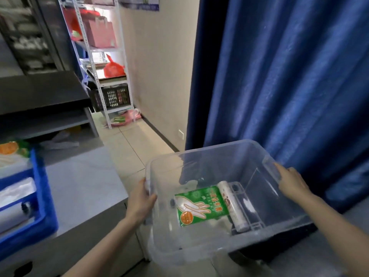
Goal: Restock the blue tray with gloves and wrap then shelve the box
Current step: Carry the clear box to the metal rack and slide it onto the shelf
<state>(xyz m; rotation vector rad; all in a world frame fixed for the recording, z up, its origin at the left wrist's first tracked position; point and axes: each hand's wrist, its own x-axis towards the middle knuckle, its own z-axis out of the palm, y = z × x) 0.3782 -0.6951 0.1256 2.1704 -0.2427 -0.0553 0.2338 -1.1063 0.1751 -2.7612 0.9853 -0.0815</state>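
The blue tray [43, 196], already stocked, stands far left on the surface [83, 186]. The left hand [142, 198] is clamped by its fingers over the left rim of the clear box [199, 156]. The box is held in the air, open side up, its long axis running hand to hand. A glove packet [199, 204] and a wrap roll [232, 206] lie loose inside; any tilt would likely slide them and strain the grip. The right hand [291, 181] has its fingers curled on the right rim.

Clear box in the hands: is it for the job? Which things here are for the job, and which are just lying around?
For the job: clear box, green glove packet, roll of wrap, blue tray, left hand, right hand.

Just lying around: red bag, black crate, pink box, blue curtain.
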